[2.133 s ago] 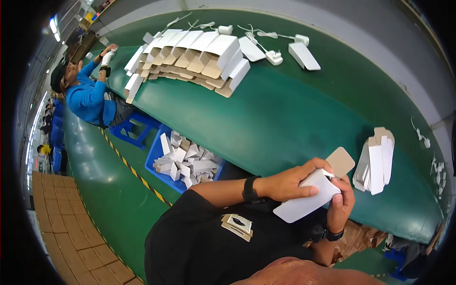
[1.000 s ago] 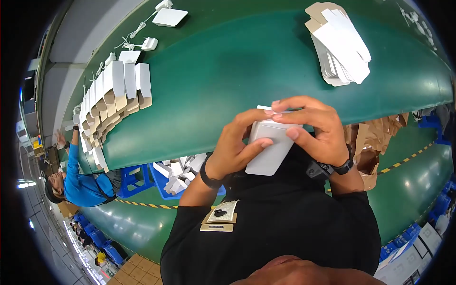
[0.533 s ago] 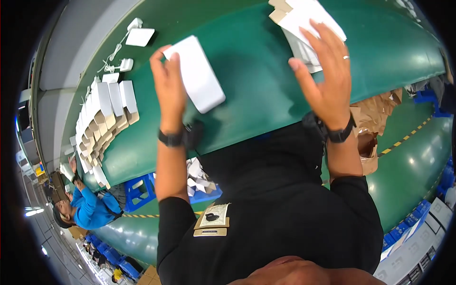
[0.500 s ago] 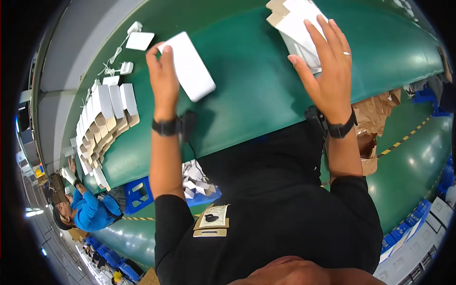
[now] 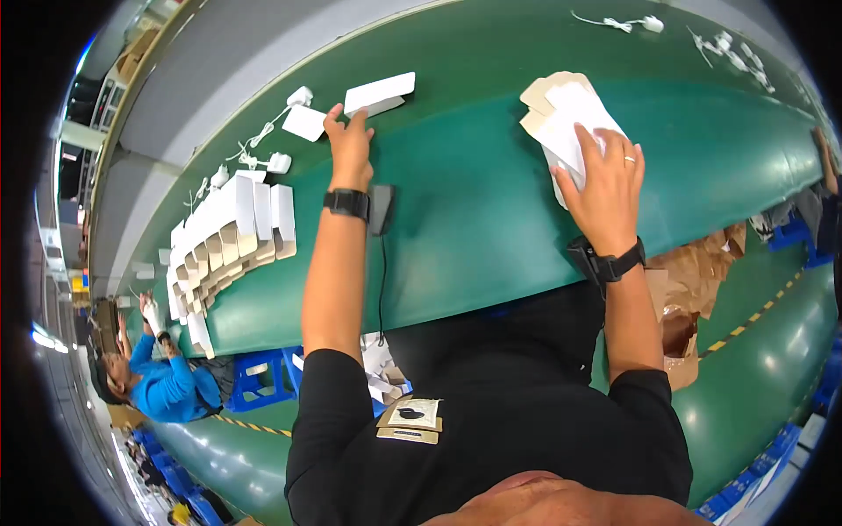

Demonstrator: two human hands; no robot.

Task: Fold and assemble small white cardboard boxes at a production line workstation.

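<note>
1. Left hand [image 5: 351,149] is stretched out across the green belt [image 5: 456,202], fingers spread and pressing flat on the near edge of a white folded box [image 5: 379,93]. Touching it from above, not wrapped around it.
2. That box lies flat on the belt near its far edge, long side running left-right, tilted slightly up to the right.
3. Just left of the box: a smaller white flat card [image 5: 304,123], apart from the hand, lying beside a white charger plug with cable [image 5: 298,95].
4. Right hand [image 5: 605,180] rests palm down on a stack of flat white box blanks [image 5: 561,114], fingers splayed over the top sheet. Whether any sheet is pinched, I cannot tell; the fingertips are on top, no visible clamp.
5. The stack sits on the belt to the person's right, fanned out, brown cardboard backs showing at its left edge.
6. Both wrists carry black bands; a ring is on the right hand.
7. A small dark device [image 5: 381,209] with a cable lies on the belt just beside the left wrist.
8. Far left on the belt: a long row of upright white folded boxes [image 5: 232,237].
9. A co-worker in a blue top [image 5: 167,390] stands at the belt's left end, hands on that row.
10. A blue bin [image 5: 263,381] of white scraps sits below the belt edge.
</note>
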